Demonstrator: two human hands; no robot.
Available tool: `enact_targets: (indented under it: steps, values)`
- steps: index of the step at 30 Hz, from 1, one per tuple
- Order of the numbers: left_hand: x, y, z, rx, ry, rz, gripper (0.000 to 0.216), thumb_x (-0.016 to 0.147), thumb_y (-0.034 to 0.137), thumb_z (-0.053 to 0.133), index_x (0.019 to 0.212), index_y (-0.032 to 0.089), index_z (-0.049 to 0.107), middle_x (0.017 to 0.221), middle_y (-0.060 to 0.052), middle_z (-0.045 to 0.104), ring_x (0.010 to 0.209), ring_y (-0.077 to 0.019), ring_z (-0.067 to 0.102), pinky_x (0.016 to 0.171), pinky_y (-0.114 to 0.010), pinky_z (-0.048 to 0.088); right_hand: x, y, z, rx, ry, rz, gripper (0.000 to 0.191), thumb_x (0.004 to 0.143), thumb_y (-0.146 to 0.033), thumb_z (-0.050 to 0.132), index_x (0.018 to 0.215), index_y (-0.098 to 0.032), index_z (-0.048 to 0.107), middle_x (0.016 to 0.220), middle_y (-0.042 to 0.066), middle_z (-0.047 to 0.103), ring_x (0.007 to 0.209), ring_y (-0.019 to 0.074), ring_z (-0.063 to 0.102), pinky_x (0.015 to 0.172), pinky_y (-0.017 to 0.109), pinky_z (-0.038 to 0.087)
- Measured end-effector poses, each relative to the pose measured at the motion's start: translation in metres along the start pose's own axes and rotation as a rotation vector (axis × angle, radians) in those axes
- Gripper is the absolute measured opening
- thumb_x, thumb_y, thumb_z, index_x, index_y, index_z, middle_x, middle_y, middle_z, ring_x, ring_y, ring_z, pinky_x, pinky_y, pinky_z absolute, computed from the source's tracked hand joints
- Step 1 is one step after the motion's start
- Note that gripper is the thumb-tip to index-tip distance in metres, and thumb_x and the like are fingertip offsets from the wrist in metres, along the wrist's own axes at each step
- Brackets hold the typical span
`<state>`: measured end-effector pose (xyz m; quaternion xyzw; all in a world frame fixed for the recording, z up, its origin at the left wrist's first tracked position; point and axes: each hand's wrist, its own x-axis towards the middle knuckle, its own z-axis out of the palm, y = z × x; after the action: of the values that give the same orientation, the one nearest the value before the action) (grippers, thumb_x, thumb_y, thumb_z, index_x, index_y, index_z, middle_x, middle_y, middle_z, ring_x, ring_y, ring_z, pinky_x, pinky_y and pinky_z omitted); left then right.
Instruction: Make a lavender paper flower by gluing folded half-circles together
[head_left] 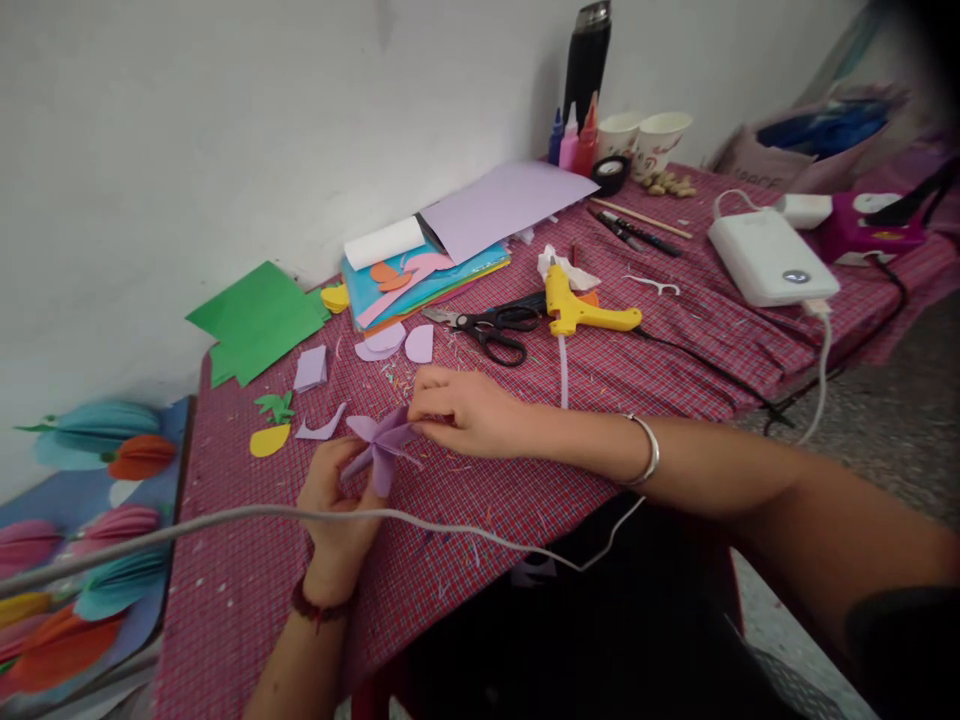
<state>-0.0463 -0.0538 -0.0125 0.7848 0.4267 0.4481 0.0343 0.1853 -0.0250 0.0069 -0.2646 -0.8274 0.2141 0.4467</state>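
Note:
A purple paper flower [382, 447] with several upright folded petals is held between my two hands above the checked tablecloth. My left hand [334, 487] grips it from the left and below, thumb and fingers closed on its petals. My right hand [465, 410] pinches a petal at its right side. Close by lie a purple paper scrap [322, 424], a yellow half-round paper piece [269, 440] and small green paper leaves [276, 406]. Purple half-round pieces [381, 343] and a small stack of purple paper [310, 368] lie behind the flower.
Black-handled scissors [491, 326] and a yellow glue gun [581, 308] lie behind my right hand. A white cable [465, 530] crosses in front of my left wrist. Green sheets [259, 320], a power bank [772, 257], paint bottles [571, 140] and paper cups [660, 143] stand or lie farther back.

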Motion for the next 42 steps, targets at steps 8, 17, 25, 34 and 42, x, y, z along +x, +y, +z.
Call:
enact_targets:
  steps: [8, 17, 25, 34, 42]
  values:
    - [0.004, 0.007, -0.001, 0.097, -0.041, 0.202, 0.012, 0.081, 0.009, 0.064, 0.088, 0.019, 0.064, 0.086, -0.004, 0.067, 0.080, -0.0152, 0.064, 0.073, -0.029, 0.054, -0.002, -0.003, 0.003, 0.014, -0.113, 0.018, 0.008, 0.090, -0.016, 0.058, 0.090, -0.013, 0.065, 0.089, 0.005, 0.059, 0.082, 0.0141, 0.056, 0.076, 0.028, 0.045]
    - [0.001, 0.005, -0.002, 0.119, -0.011, 0.211, 0.013, 0.082, 0.007, 0.065, 0.088, 0.019, 0.067, 0.087, -0.004, 0.067, 0.078, -0.0141, 0.065, 0.071, -0.027, 0.055, -0.002, 0.004, 0.004, 0.010, -0.055, -0.007, 0.013, 0.091, -0.010, 0.054, 0.085, -0.014, 0.065, 0.085, 0.004, 0.059, 0.080, 0.0130, 0.056, 0.074, 0.026, 0.045]
    - [0.003, 0.007, -0.001, 0.115, 0.015, 0.209, 0.014, 0.082, 0.007, 0.065, 0.089, 0.019, 0.066, 0.086, -0.003, 0.066, 0.077, -0.0133, 0.065, 0.071, -0.026, 0.055, -0.002, 0.008, 0.006, 0.013, -0.033, -0.019, 0.013, 0.092, -0.013, 0.055, 0.085, -0.014, 0.066, 0.082, 0.003, 0.058, 0.077, 0.0124, 0.055, 0.071, 0.025, 0.045]
    - [0.004, 0.008, 0.000, 0.098, -0.002, 0.210, 0.012, 0.083, 0.009, 0.064, 0.087, 0.021, 0.064, 0.079, -0.001, 0.067, 0.073, -0.0138, 0.065, 0.069, -0.027, 0.055, -0.002, 0.008, 0.005, 0.012, -0.050, 0.011, 0.013, 0.091, -0.013, 0.055, 0.083, -0.014, 0.065, 0.082, 0.003, 0.058, 0.078, 0.0125, 0.056, 0.072, 0.026, 0.045]
    - [0.005, 0.010, -0.002, 0.093, -0.017, 0.218, 0.011, 0.085, 0.010, 0.062, 0.086, 0.020, 0.065, 0.080, -0.003, 0.068, 0.073, -0.0137, 0.065, 0.068, -0.026, 0.054, -0.001, 0.009, 0.004, 0.015, -0.047, 0.035, 0.012, 0.091, -0.012, 0.056, 0.083, -0.014, 0.065, 0.081, 0.002, 0.058, 0.078, 0.0121, 0.055, 0.072, 0.026, 0.044]
